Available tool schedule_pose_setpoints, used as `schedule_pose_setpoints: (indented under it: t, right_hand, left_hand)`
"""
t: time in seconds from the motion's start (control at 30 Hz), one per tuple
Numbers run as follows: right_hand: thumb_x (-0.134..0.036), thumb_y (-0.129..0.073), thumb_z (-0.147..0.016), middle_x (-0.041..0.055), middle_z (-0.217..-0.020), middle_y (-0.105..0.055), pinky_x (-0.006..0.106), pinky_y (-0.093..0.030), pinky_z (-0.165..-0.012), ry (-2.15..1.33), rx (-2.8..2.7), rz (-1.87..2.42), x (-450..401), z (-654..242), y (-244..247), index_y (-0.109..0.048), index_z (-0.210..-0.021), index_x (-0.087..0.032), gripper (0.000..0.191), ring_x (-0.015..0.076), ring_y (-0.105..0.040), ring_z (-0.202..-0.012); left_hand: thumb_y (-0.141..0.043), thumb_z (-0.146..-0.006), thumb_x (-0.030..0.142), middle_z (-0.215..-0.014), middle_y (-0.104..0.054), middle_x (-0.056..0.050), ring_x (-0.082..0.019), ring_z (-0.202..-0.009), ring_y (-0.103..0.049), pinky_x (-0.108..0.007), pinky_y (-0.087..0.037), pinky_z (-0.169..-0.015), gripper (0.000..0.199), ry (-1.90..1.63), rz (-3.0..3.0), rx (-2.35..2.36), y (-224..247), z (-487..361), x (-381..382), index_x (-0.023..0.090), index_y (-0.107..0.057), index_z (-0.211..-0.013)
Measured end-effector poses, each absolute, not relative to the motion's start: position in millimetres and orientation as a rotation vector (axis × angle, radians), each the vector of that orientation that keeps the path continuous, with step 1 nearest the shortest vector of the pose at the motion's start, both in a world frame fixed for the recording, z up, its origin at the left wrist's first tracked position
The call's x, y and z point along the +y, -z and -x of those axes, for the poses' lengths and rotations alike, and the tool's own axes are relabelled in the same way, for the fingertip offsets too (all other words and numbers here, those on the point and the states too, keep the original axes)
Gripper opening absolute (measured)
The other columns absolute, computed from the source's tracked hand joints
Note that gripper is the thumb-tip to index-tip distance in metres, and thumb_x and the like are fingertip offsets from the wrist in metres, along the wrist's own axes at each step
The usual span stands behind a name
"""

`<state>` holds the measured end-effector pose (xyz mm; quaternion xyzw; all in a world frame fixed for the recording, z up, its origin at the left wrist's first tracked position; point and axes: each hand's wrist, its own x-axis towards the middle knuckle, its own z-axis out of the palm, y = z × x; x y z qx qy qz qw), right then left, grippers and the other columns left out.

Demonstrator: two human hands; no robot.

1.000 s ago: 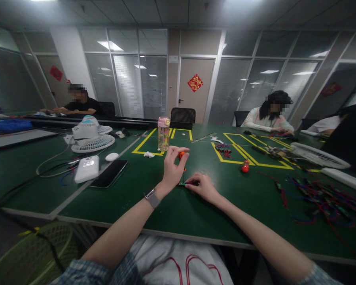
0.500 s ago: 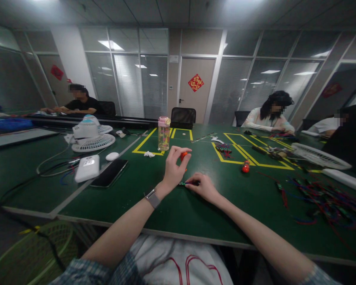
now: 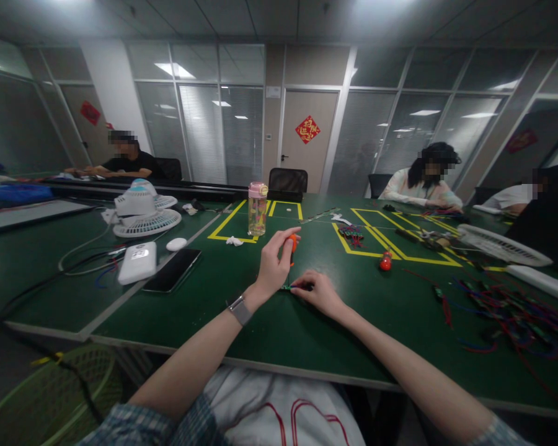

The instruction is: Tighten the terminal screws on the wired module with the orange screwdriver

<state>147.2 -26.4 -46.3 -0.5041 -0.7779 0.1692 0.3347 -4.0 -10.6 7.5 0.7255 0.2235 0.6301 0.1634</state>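
Note:
My left hand (image 3: pixel 275 260), with a watch on its wrist, grips the orange handle of a screwdriver (image 3: pixel 293 243) that stands upright. Its thin shaft points down at a small green circuit board (image 3: pixel 286 287) on the green table. My right hand (image 3: pixel 317 291) pinches the right end of that board between fingertips and rests on the table. Part of the board is hidden by the right fingers.
A pink-lidded bottle (image 3: pixel 256 210) stands beyond my left hand. A phone (image 3: pixel 173 271), white power bank (image 3: pixel 138 262) and white fan (image 3: pixel 146 214) lie left. A red-orange screwdriver (image 3: pixel 385 261) and tangled wired boards (image 3: pixel 506 310) lie right. Several people sit around.
The fingers of my left hand have turned on the orange handle, and more of the handle shows on their right side. My right hand and the board have not moved.

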Motion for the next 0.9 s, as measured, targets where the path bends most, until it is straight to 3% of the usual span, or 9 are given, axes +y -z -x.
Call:
schedule_pose_setpoints:
  t: [0.17,0.43,0.57,0.77,0.9]
  right_hand:
    - [-0.02,-0.068,-0.073,0.0051,-0.073,-0.065,0.026,-0.043,-0.064,-0.437,-2.034,1.333,-25.7,-147.0,47.4,-0.075,-0.08,-0.015,0.011,0.0154,-0.057,-0.067]
    - [-0.022,-0.067,-0.074,0.0047,-0.075,-0.066,0.026,-0.043,-0.065,-0.412,-2.046,1.294,-22.2,-149.7,52.1,-0.075,-0.081,-0.017,0.011,0.0154,-0.058,-0.069]
    - [-0.022,-0.067,-0.074,0.005,-0.076,-0.066,0.026,-0.044,-0.065,-0.425,-2.041,1.309,-23.3,-149.0,50.6,-0.075,-0.081,-0.017,0.011,0.0154,-0.058,-0.07]
    - [-0.021,-0.068,-0.074,0.0047,-0.076,-0.066,0.025,-0.044,-0.066,-0.419,-2.039,1.324,-25.9,-147.9,47.5,-0.075,-0.08,-0.017,0.011,0.0153,-0.058,-0.07]
    - [-0.021,-0.067,-0.075,0.0047,-0.075,-0.066,0.025,-0.043,-0.065,-0.427,-2.04,1.313,-25.3,-148.5,48.4,-0.075,-0.081,-0.017,0.011,0.0148,-0.057,-0.069]
  left_hand:
    - [-0.056,-0.087,0.025,-0.086,-0.056,-0.002,-0.014,-0.081,-0.054,-0.027,-0.044,-0.077,0.015,-1.905,-2.149,0.72,-10.5,4.5,-12.3,0.02,-0.064,-0.099]
    - [-0.034,-0.096,0.019,-0.105,-0.06,-0.006,-0.015,-0.096,-0.057,-0.03,-0.044,-0.086,0.033,-1.832,-2.111,0.685,-4.3,6.5,-7.9,0.022,-0.055,-0.121]
    - [-0.038,-0.094,0.019,-0.102,-0.061,-0.005,-0.014,-0.092,-0.057,-0.029,-0.045,-0.083,0.03,-1.856,-2.09,0.686,-4.3,5.3,-7.8,0.021,-0.054,-0.12]
    - [-0.055,-0.087,0.024,-0.089,-0.052,-0.002,-0.013,-0.083,-0.052,-0.027,-0.044,-0.079,0.018,-1.925,-2.155,0.762,-6.6,4.3,-10.5,0.022,-0.064,-0.103]
    - [-0.044,-0.093,0.024,-0.094,-0.051,-0.004,-0.014,-0.087,-0.052,-0.028,-0.044,-0.081,0.026,-1.887,-2.141,0.765,-6.4,5.3,-10.2,0.023,-0.062,-0.111]
